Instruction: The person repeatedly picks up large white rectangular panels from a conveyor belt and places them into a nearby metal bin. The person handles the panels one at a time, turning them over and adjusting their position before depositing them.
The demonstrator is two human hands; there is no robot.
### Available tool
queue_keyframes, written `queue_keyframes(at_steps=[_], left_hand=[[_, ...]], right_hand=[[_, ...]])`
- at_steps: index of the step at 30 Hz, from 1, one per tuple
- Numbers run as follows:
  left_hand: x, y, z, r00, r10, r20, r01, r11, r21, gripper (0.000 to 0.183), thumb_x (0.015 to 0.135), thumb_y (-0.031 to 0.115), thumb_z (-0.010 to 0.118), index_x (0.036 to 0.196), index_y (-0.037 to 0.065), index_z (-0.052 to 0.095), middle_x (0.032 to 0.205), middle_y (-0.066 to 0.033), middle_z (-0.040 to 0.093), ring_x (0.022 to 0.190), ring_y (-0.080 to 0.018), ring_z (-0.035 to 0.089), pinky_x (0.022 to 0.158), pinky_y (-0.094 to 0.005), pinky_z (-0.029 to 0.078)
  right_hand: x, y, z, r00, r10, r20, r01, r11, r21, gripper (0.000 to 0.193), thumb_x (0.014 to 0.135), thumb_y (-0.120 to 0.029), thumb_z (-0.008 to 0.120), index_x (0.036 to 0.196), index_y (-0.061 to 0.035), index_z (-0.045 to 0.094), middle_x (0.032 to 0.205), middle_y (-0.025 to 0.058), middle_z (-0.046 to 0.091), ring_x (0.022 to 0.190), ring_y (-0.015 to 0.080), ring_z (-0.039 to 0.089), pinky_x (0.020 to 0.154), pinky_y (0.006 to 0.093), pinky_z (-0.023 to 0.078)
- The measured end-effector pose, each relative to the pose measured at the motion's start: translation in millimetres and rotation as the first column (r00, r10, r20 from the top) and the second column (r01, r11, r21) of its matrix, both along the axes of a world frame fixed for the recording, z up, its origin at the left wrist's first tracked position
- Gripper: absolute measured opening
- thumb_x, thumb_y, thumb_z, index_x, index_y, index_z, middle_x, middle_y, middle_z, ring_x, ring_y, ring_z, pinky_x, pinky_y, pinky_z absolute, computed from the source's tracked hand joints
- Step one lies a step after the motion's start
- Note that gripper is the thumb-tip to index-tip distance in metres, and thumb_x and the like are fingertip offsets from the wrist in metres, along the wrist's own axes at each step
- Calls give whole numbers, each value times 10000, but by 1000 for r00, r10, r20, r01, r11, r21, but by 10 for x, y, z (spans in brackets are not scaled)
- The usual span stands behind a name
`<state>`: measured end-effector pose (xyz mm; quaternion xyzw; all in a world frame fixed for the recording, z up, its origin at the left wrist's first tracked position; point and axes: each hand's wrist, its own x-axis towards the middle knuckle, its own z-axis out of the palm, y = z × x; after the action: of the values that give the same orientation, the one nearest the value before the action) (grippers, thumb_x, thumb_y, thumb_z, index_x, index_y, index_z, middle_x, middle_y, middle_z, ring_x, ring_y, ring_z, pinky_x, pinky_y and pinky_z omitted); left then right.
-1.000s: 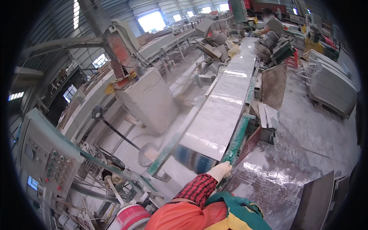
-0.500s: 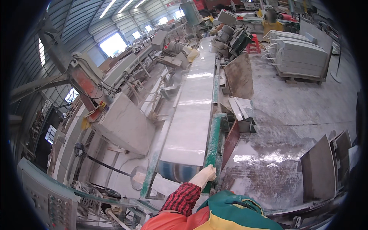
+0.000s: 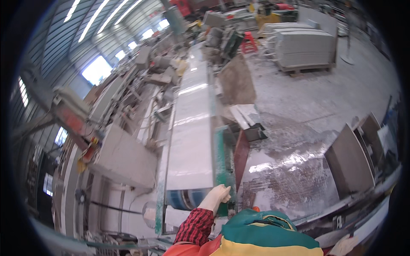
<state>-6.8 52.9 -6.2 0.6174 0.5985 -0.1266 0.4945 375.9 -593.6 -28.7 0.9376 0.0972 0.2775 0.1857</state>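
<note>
My left hand (image 3: 221, 194), below a red-and-black checked sleeve, is closed over the green rail (image 3: 220, 164) at the right side of a conveyor. Beside it, a blue roller (image 3: 185, 199) sits at the conveyor's near end. A long, glossy white surface (image 3: 190, 145) runs away from the roller between the rails; whether it is belt or slab I cannot tell. My right hand (image 3: 344, 246) shows at the lower right edge, near a pale strip (image 3: 371, 224). Its fingers are too blurred to make out.
Brown panels (image 3: 350, 158) lean at the right beside wet floor (image 3: 286, 166). Stacked white slabs (image 3: 305, 47) sit on a pallet behind a red stool (image 3: 248, 42). A large pale panel (image 3: 124, 158) stands left of the conveyor. Motors and machinery (image 3: 222, 40) flank its far end.
The view has swung to the right, so the conveyor lies further left. My left hand stays on the rail. My right hand has come into view at the lower right.
</note>
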Motion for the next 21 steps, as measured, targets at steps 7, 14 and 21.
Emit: queue_keyframes(at_steps=[7, 14, 21], left_hand=[[-103, -135, 180, 1000, -20, -4, 20, 997, 71, 476, 952, 326, 453, 756, 8, 750, 753, -156, 740, 655, -284, 721, 635, -367, 596], [-90, -179, 250, 997, -31, 70, 23, 993, 120, 479, 946, 321, 447, 745, 0, 741, 747, -166, 736, 651, -284, 718, 630, -361, 595], [-2, -227, 510, 993, -104, 63, 92, 982, 162, 517, 964, 340, 420, 759, -14, 737, 761, -163, 740, 666, -284, 724, 658, -370, 601]], right_hand=[[-2, 265, 126, 956, -230, -183, 262, 949, 176, 580, 1047, -336, 438, 1452, 77, 404, 1482, 262, 454, 1381, 405, 411, 1170, 459, 323], [-126, 238, 75, 957, -246, -153, 271, 948, 169, 571, 1055, -358, 442, 1477, 26, 406, 1502, 213, 456, 1386, 374, 420, 1164, 445, 328], [-191, 228, -14, 951, -268, -150, 295, 935, 199, 555, 1057, -361, 456, 1476, 1, 420, 1505, 195, 464, 1390, 373, 421, 1157, 451, 337]])
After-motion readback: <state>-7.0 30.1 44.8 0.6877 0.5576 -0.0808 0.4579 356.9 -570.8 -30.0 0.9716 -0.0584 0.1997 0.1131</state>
